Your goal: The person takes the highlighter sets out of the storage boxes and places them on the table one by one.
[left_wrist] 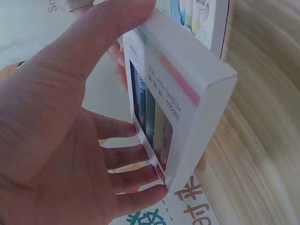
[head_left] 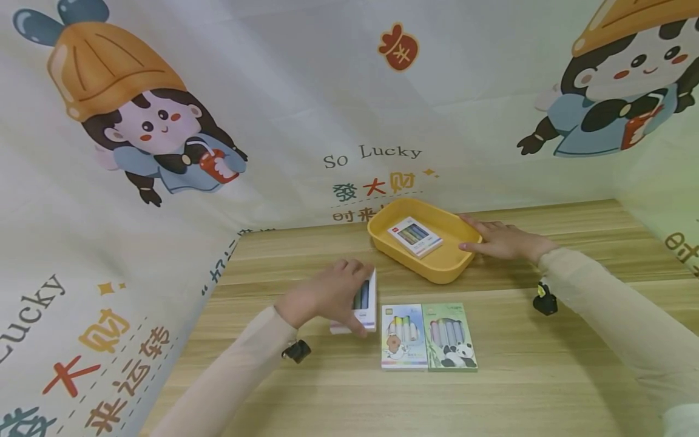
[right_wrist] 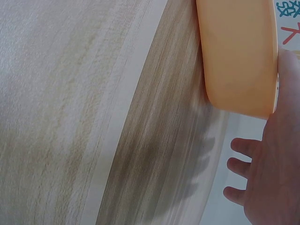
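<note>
My left hand (head_left: 330,294) holds a white box of highlighters (left_wrist: 180,101), the thumb on one edge and the fingertips along the opposite one. The box is tilted; markers show through its window. My right hand (head_left: 505,240) grips the right end of a yellow plastic basket (head_left: 445,276), its thumb over the rim. In the right wrist view three fingers (right_wrist: 241,167) extend past the basket's corner. Inside the basket lies another white box of markers (head_left: 415,237). Right of my left hand, a blue marker box (head_left: 404,337) and a green panda marker box (head_left: 450,337) lie side by side.
The wooden table (head_left: 524,376) runs back to a printed white cloth (head_left: 295,121) hung behind and at the sides. The basket stands near the table's back edge. A small black clip (head_left: 297,351) hangs at my left sleeve, another black piece (head_left: 545,300) at the right.
</note>
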A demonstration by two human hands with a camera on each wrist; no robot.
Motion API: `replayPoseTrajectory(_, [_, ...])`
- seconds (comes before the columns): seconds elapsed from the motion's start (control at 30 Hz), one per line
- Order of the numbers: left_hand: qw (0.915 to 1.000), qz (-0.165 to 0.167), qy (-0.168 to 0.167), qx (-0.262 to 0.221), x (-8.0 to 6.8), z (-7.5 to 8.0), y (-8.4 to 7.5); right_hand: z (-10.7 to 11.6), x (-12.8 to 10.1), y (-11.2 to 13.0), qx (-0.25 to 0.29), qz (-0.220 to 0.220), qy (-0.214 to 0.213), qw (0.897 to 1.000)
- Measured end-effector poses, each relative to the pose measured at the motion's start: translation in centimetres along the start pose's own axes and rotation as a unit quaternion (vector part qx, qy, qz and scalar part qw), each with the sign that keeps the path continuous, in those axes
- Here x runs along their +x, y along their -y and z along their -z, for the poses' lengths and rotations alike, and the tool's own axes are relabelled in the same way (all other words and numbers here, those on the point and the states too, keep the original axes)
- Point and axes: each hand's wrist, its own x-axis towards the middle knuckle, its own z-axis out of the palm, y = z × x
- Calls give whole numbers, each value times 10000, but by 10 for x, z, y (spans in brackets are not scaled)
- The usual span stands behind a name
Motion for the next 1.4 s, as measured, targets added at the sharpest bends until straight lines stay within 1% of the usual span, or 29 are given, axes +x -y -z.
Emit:
replayPoseTrajectory(0.17, [10000,-20,45,57,-1,-5,-3,0,0,0,24,-10,-17,10000])
replayPoseTrajectory(0.6, [9998,-3,181,-1,-3,-19,-9,0,-1,1,13,3,-44,10000])
replayPoseTrajectory(0.8, [9999,-65,104,64,-3,-28,-11,0,-1,1,-16,11,-54,10000])
replayPoseTrajectory(0.93, [9998,-81,107,130,-2,-35,-11,0,-1,0,-23,13,-49,10000])
replayPoseTrajectory(1.07, [9998,-84,143,146,-2,-38,-12,-1,-1,0,-8,10,-52,10000])
replayPoseTrajectory(1.23, [9997,-33,227,111,-2,-40,-12,0,-1,1,39,-2,-43,10000])
replayPoseTrajectory(1.4, [9996,-14,267,12,-2,-47,-12,0,-1,1,34,0,-27,10000])
